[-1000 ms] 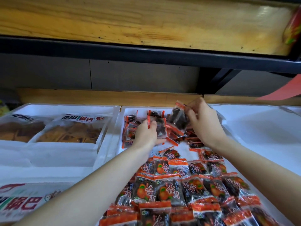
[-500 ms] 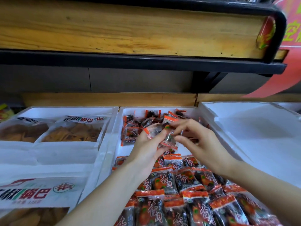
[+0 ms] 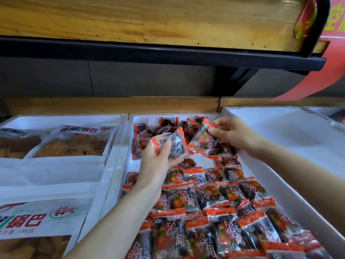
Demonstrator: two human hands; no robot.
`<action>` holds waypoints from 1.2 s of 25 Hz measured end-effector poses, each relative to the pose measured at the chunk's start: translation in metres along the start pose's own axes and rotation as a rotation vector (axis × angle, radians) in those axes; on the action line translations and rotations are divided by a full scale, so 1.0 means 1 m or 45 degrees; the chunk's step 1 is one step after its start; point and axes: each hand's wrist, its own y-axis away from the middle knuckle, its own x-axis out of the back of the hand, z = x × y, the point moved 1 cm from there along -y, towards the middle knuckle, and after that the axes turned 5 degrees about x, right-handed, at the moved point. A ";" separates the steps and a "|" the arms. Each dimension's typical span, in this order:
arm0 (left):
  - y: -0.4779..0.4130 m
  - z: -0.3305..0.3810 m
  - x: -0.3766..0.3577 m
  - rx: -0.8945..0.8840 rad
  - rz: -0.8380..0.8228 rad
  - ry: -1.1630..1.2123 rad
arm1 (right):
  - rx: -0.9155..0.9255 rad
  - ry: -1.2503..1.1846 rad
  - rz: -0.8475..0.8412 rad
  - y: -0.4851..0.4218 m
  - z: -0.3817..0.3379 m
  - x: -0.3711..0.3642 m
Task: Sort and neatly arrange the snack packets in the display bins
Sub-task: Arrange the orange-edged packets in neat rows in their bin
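A white foam bin point(image 3: 130, 128) in the middle holds many small snack packets with orange-red ends and dark fruit inside. Neat rows of packets point(image 3: 214, 212) fill its near half; a loose heap point(image 3: 149, 133) lies at the far end. My left hand point(image 3: 158, 161) grips one packet point(image 3: 173, 144) above the gap between rows and heap, its clear side up. My right hand point(image 3: 235, 131) pinches a second packet point(image 3: 203, 141) by its upper edge, just right of the first, printed side showing.
A foam bin point(image 3: 112, 165) on the left holds large white bags of yellow crisps point(image 3: 74, 143). On the right stands a white foam bin point(image 3: 280, 137) showing only its white inside. A wooden shelf with a black edge point(image 3: 168, 53) overhangs the bins' far end.
The two hands, close together on packets half a second ago, have drawn apart. Each now holds its own packet; the right hand has moved right and back.
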 end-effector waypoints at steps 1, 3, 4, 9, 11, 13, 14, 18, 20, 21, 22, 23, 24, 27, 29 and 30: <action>-0.002 0.000 0.003 0.012 0.033 0.003 | 0.036 0.206 -0.016 -0.008 0.009 0.006; -0.003 0.001 0.006 0.009 0.077 -0.007 | 0.062 0.580 -0.222 -0.021 0.032 0.008; -0.004 0.000 0.007 0.004 0.082 -0.017 | 0.028 0.690 -0.364 -0.025 0.043 0.005; -0.005 -0.002 0.008 -0.008 0.055 -0.100 | -0.082 0.733 -0.744 -0.027 0.076 -0.014; -0.003 -0.002 0.007 -0.022 0.057 -0.118 | -0.088 0.708 -0.766 -0.026 0.085 -0.020; -0.003 -0.002 0.007 -0.051 0.045 -0.101 | -0.103 0.681 -0.720 -0.023 0.095 -0.025; -0.003 -0.002 0.006 -0.061 0.035 -0.099 | -0.078 0.675 -0.650 -0.021 0.095 -0.025; 0.000 -0.004 -0.001 -0.189 -0.097 -0.200 | -0.010 0.190 -0.130 -0.001 0.051 -0.027; 0.005 -0.005 -0.007 -0.339 -0.197 -0.421 | -0.203 -0.369 -0.185 0.011 0.022 -0.029; 0.008 -0.005 -0.010 -0.423 -0.233 -0.566 | -0.273 -0.517 -0.265 0.017 0.011 -0.029; 0.010 -0.007 -0.013 -0.502 -0.271 -0.708 | -0.301 -0.565 -0.335 0.021 0.005 -0.027; 0.014 -0.009 -0.015 -0.557 -0.325 -0.829 | -0.312 -0.595 -0.375 0.027 0.000 -0.025; 0.018 -0.011 -0.018 -0.572 -0.394 -0.907 | -0.324 -0.617 -0.380 0.031 -0.003 -0.022; 0.029 -0.007 -0.027 -0.452 -0.497 -0.779 | -0.342 -0.648 -0.285 0.041 -0.002 -0.008; 0.025 -0.002 -0.033 -0.334 -0.369 -0.670 | -0.300 -0.683 -0.244 0.043 0.002 0.003; 0.020 0.000 -0.036 -0.254 -0.322 -0.669 | -0.258 -0.717 -0.224 0.043 0.004 0.009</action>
